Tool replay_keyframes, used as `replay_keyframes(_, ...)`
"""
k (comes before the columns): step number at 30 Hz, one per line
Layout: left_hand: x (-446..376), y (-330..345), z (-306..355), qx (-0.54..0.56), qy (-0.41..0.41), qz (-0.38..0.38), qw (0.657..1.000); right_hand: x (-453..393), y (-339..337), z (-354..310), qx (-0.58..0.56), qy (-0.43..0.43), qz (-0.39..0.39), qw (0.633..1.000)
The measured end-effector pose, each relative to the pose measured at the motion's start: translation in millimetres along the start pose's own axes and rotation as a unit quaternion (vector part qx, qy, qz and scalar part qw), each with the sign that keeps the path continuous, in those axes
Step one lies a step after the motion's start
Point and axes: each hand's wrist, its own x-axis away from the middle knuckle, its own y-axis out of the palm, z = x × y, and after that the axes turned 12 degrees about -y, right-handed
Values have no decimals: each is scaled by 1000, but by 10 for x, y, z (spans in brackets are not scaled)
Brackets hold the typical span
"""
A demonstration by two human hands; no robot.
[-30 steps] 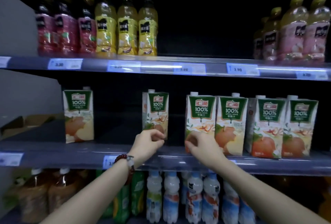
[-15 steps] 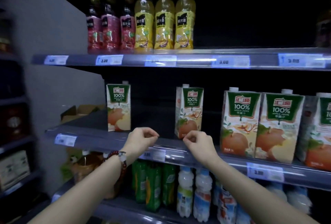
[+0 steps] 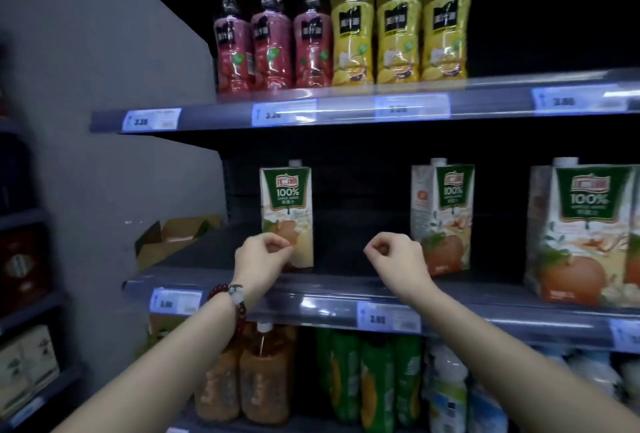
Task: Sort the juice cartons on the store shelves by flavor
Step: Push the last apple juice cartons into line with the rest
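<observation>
Where both forearms reach toward the middle shelf [image 3: 329, 288]: left hand [image 3: 260, 256] loosely curled, fingertips gathered against the thumb, overlapping the lower front of the leftmost apple juice carton [image 3: 286, 217]; contact with the carton cannot be told, and no grip around it visible. Right hand [image 3: 394, 254] likewise curled into a loose fist, holding nothing, set over the bare shelf gap. Second carton [image 3: 441, 217] upright just right of the right hand, turned slightly to show a side panel. Third carton [image 3: 585, 235] farther right, larger in view, touching another carton cut by the frame edge. Beaded bracelet [image 3: 235, 297] on the left wrist. Above both hands, upper shelf [image 3: 311, 113] carrying three red bottles [image 3: 272, 34] beside three yellow bottles [image 3: 400, 23]. Below the hands, lower shelf with amber bottles [image 3: 242, 380], green bottles [image 3: 367, 380] and pale bottles, the last too blurred to read. Left of the left hand, open cardboard box [image 3: 173, 235] at the shelf end. Price tags [image 3: 388, 318] along shelf edges.
</observation>
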Motion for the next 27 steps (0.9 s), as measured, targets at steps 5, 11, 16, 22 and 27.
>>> replay_keyframes(5, -442, -147, -66, -72, -18, 48, 996, -52, 225, -77, 1, 23, 1, 1000)
replay_keyframes(11, -708, 120, -135, 29, -50, -23, 998, -45, 8, 180, 82, 40, 36, 995)
replay_keyframes(16, -908, 151, -204, 55, -78, -36, 995, 16, -259, 457, 105, 65, 84, 989)
replay_keyframes(22, -734, 414, -83, 77, -56, -98, 991, -23, -572, 786, 87, 121, 164, 975)
replay_keyframes(27, -548, 701, 52, 72, -40, -127, 989, -211, -714, 1044, 22, 160, 168, 972)
